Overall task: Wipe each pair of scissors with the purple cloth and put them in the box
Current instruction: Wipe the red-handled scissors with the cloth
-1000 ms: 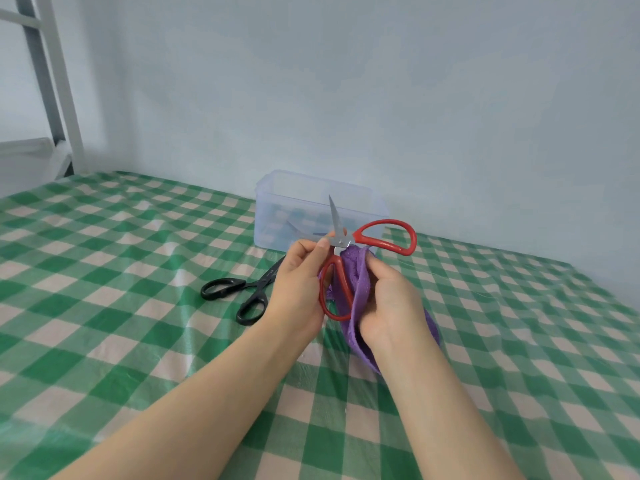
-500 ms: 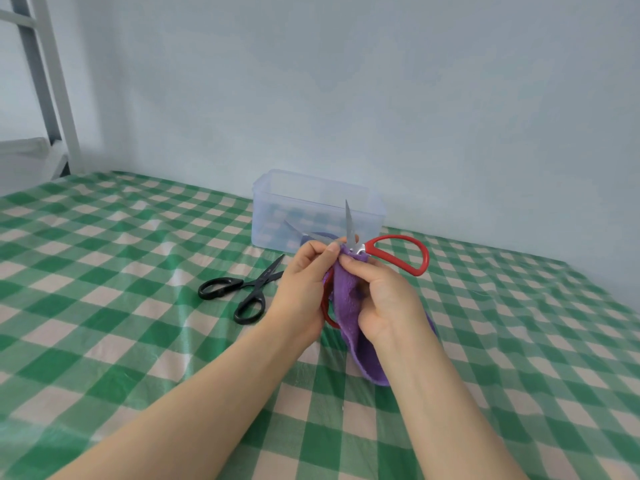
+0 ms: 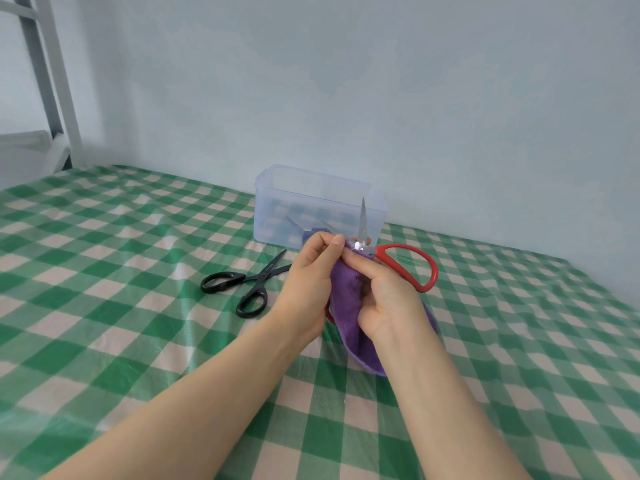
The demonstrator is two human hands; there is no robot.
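Two hands work above the desk point(image 3: 104, 271), which wears 1 green-and-white check cover. Scissors on show: 3 prs for sure.

Pr 1, the red scissors point(image 3: 362, 232), is up in the air btwn the hands, in front of the box. 1 steel blade points straight up and 1 red loop juts out to the right. Only a sliver of the 2nd red loop peeps out low down, under the left hand point(image 3: 308, 282). That hand's grip is tight: thumb + forefinger pinch the red scissors right by the pivot, other fingers curled in.

The right hand point(image 3: 384, 299) has its grip round the 1 purple cloth point(image 3: 346, 296), forefinger laid along the fabric toward the pivot, remaining fingers folded over it. The cloth wraps the scissors' lower part and its tail hangs below the wrist; whether it reaches the desk, can't tell.

Pr 2, the black scissors point(image 3: 263, 277), lies flat on the desk just left of the left hand, apart from it. It is slightly open, tips toward the box, 2 loops toward the viewer.

1 box point(image 3: 273, 209), clear plastic, open-topped, stands at the back near the wall. Pr 3, the scissors in the box point(image 3: 309, 231), shows through the front wall as 2 blades + a dark handle. Whether more prs lie in there, can't tell.

1 pale metal frame point(image 3: 59, 81) stands far left.
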